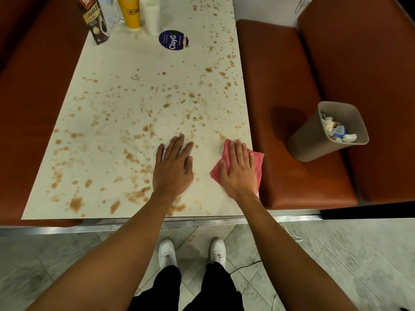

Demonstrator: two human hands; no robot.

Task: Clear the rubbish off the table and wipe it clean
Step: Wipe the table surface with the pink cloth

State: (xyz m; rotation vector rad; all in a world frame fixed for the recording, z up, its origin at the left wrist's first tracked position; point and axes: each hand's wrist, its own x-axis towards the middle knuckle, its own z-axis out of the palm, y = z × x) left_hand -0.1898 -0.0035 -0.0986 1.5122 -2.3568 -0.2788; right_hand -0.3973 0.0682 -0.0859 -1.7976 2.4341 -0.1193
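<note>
Reading "ClayG": blue label (173,40) on table (125,58)

desk (107,63): brown-spattered | left hand (173,169): flat at lower centre | right hand (239,171): flat on pink cloth (258,160) | bin (314,135): right, on seat

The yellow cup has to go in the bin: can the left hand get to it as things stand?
Probably, though only with a long lean. The left hand lies flat at the near end of the table; only stained tabletop lies between it and the yellow cup at the far end.
</note>
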